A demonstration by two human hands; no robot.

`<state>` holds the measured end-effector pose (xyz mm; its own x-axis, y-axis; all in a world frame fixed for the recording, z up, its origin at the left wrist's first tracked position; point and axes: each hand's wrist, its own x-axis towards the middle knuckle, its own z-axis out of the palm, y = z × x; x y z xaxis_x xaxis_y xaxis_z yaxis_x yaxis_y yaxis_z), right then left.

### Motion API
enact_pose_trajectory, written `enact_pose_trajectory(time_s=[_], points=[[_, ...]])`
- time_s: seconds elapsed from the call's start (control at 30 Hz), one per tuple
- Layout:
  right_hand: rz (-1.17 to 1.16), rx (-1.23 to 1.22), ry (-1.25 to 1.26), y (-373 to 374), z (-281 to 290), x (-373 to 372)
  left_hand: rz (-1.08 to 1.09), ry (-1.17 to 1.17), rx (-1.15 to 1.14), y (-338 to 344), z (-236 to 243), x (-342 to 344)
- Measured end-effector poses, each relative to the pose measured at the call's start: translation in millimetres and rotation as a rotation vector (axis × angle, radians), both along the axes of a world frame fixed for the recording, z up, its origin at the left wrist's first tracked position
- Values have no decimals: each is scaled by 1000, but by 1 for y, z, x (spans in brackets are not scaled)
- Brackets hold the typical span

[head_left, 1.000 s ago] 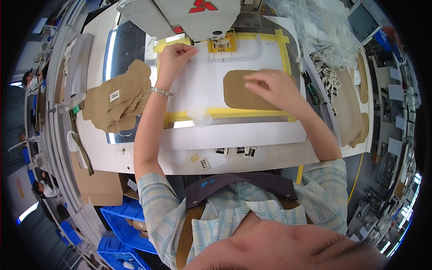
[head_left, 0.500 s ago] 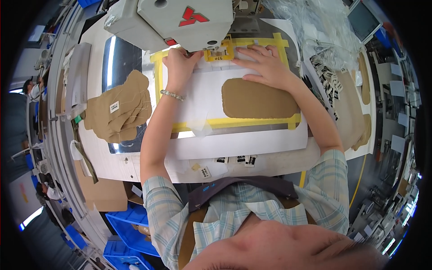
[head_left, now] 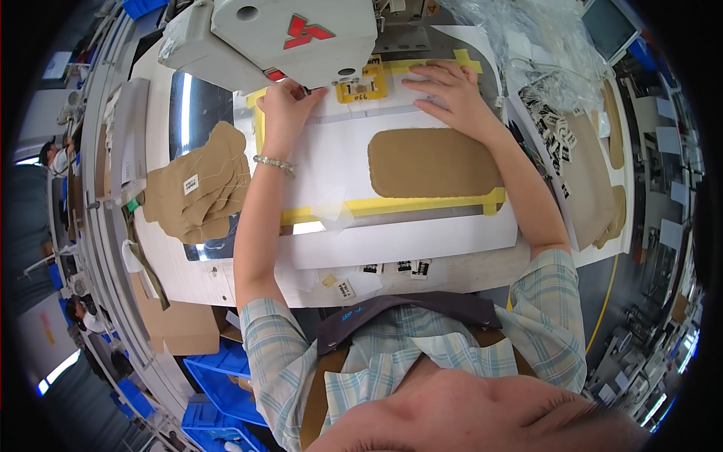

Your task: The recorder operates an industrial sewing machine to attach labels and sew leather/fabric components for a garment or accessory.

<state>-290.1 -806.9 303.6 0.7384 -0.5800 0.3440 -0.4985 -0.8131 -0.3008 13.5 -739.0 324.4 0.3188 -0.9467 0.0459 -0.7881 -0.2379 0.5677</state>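
Note:
My left hand [head_left: 285,113] is closed at the left of a small yellow frame [head_left: 364,89], thumb and fingers pinched around something small and dark that I cannot make out. Fingers spread, my right hand [head_left: 454,98] lies flat to the right of that frame, over the white sheet [head_left: 331,143] edged with yellow tape. Below it on the sheet is a brown rounded panel [head_left: 433,162], apparently cloth. A white sewing machine head [head_left: 294,38] with a red emblem stands over the far side, close above my left hand.
Brown cut pieces [head_left: 202,184] with loose threads are heaped at the left, a small label on top. On the right, a tray holds many black-and-white labels [head_left: 556,139] beside crumpled clear plastic [head_left: 542,45]. Several labels [head_left: 405,267] lie along the near edge. Blue bins [head_left: 222,380] stand below left.
My left hand has drawn a little to the left, away from the yellow frame. My right hand has come off the frame's right side and shifted slightly farther right.

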Motion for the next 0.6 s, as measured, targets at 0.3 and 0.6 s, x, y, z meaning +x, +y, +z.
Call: enact_pose_trajectory(time_s=[0.3,0.6], points=[[-56,40,-123,-5,-7,-2,-146,779,-34,12,0,41],[-68,77,-147,-6,-7,1,-166,266,3,-8,-29,25]])
